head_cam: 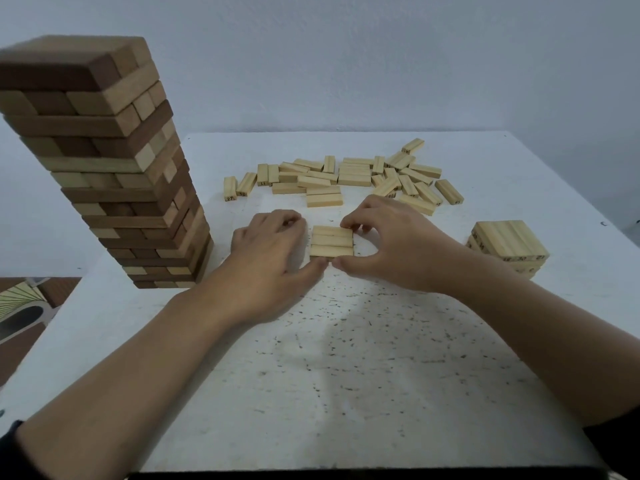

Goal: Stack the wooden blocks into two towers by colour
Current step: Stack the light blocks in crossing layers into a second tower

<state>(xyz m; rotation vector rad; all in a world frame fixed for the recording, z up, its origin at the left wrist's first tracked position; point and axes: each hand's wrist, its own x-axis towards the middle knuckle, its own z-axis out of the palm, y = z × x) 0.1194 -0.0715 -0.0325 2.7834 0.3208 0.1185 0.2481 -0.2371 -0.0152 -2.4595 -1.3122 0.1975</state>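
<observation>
Three pale blocks (332,241) lie side by side on the surface (346,358), between the hands. The right hand (388,244) pinches them from far corner to near edge. The left hand (273,244) has its fingers curled just beside them, its thumb touching their near edge. A tower (114,168) stands to its left.

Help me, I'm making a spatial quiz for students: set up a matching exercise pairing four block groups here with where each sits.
1. tall brown tower
2. loose pale blocks
3. row of three pale blocks
4. short pale stack

A. between left hand and right hand
B. right side of the table
C. left edge of the table
D. scattered at the far side

Pairs: 1-C, 2-D, 3-A, 4-B
</observation>
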